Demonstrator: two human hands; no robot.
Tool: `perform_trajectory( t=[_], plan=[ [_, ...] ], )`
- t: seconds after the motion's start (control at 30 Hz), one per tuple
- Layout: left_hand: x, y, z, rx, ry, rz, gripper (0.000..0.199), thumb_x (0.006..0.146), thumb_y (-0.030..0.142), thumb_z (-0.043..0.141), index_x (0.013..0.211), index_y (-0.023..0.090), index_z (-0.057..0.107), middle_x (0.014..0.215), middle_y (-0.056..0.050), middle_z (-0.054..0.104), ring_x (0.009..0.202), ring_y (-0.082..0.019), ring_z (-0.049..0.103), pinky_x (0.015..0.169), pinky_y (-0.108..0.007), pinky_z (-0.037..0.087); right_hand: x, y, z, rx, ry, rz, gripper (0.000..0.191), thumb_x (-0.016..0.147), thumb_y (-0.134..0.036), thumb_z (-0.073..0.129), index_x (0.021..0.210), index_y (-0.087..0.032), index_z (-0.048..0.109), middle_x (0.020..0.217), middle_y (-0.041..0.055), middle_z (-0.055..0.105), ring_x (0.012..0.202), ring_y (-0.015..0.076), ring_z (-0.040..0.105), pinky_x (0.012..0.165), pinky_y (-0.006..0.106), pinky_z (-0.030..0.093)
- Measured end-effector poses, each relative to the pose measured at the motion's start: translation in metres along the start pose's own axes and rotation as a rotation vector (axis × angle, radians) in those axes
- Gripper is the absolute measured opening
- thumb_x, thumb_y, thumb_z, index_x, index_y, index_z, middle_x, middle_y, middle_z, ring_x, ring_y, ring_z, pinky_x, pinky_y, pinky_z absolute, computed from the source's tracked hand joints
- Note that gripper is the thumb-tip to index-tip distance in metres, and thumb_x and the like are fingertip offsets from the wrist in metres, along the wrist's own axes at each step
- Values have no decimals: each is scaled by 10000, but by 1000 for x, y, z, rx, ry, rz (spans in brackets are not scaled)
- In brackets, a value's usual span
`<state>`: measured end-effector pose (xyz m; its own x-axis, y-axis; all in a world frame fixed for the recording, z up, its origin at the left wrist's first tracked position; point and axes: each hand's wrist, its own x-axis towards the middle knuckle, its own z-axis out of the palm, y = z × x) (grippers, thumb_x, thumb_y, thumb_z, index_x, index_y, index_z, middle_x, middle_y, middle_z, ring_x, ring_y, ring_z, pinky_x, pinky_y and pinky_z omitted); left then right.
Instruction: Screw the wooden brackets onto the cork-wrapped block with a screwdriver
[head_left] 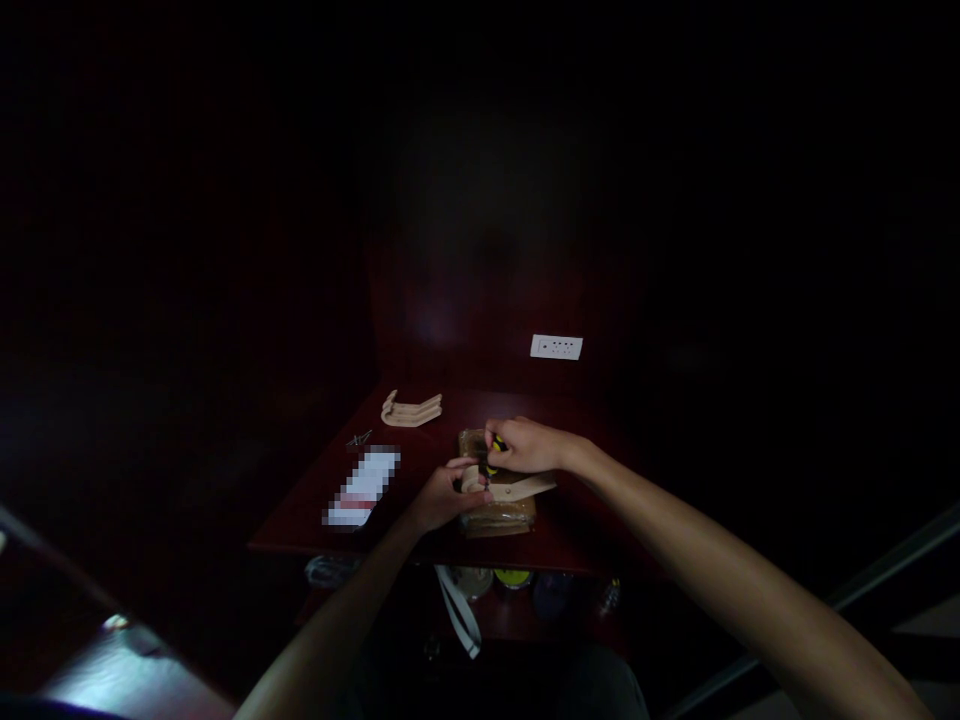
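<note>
My left hand (448,494) is closed on a beige curved hook (517,489), pinning it on a brown package wrapped in clear tape (495,524). The hook has a bent end at the left and a straight arm reaching right, with a small round hole or screw in it. Above the hook's bent end, my right hand (525,444) is wrapped round the yellow and black handle of a screwdriver (496,457), held upright. Its tip is near my left fingers and too dark to make out clearly.
On the dark red table (300,520), several matching beige hooks (412,410) lie at the back left. Small screws (360,438) and a pixelated white rectangle (363,487) lie at left. A socket panel (556,347) is on the back wall. Below hang a pale strap (459,612) and shelved items.
</note>
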<state>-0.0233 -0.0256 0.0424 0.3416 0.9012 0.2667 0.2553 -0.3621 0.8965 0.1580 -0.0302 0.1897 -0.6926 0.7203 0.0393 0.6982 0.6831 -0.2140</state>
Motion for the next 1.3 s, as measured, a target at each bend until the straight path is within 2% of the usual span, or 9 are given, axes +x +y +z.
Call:
perform_trajectory(
  t=[0.2,0.47,0.6,0.73,0.9,1.0,1.13,1.2,1.3],
  plan=[
    [1,-4,0,-28,-9,-3,345,603,424,775,849,183,749,1266,-94,558,1163,-264,525,1003,-335,392,-5,4,1,9,5,-14,181,826,-317,524,933,-170,531,732,9,586,598,111,491,549,211,332],
    [0,-3,2,-53,-8,16,321,629,401,766,857,176,742,1204,-109,584,1222,-265,472,1034,-344,365,7,9,10,-39,110,169,343,875,-496,440,912,-180,567,687,35,615,586,141,534,536,239,316],
    [1,-1,1,-39,-18,-21,346,612,416,770,854,170,741,1248,-114,557,1212,-279,482,1020,-349,377,7,9,12,-35,138,95,203,863,-364,482,944,-190,548,706,17,615,581,125,519,545,230,316],
    [1,0,1,-27,-6,-40,342,595,416,776,834,173,744,1263,-111,553,1218,-284,476,1025,-353,365,3,9,7,10,85,25,218,817,-322,531,982,-182,512,735,10,607,565,109,494,510,209,312],
    [1,1,-1,-19,-30,-33,328,606,404,771,846,183,746,1228,-104,578,1228,-275,463,1023,-345,362,6,10,-4,12,-48,91,280,771,-345,579,985,-164,565,819,41,644,618,121,541,504,200,337],
    [0,2,-2,-13,-32,-43,339,610,409,771,858,179,743,1237,-109,565,1216,-273,473,1021,-348,362,10,6,-9,-3,-116,170,266,762,-392,590,879,-155,628,787,56,666,635,138,577,522,207,365],
    [0,3,-1,-24,-27,-24,341,615,409,769,857,171,739,1243,-111,552,1208,-268,478,1015,-343,366,13,-1,-9,48,-181,290,428,846,-503,459,681,-146,625,596,61,637,523,135,575,529,226,391],
    [0,3,-1,-22,-23,-32,344,606,410,774,852,172,740,1238,-110,555,1213,-268,474,1018,-341,362,14,-3,-10,45,-165,237,346,846,-448,482,741,-152,627,592,41,634,518,127,569,534,220,385],
    [1,2,-1,-22,-21,-34,338,599,410,776,845,181,744,1205,-102,581,1207,-270,479,1008,-337,372,16,-1,-12,-59,-125,116,207,759,-340,595,880,-172,608,715,28,650,594,130,561,522,213,349]
  ],
)
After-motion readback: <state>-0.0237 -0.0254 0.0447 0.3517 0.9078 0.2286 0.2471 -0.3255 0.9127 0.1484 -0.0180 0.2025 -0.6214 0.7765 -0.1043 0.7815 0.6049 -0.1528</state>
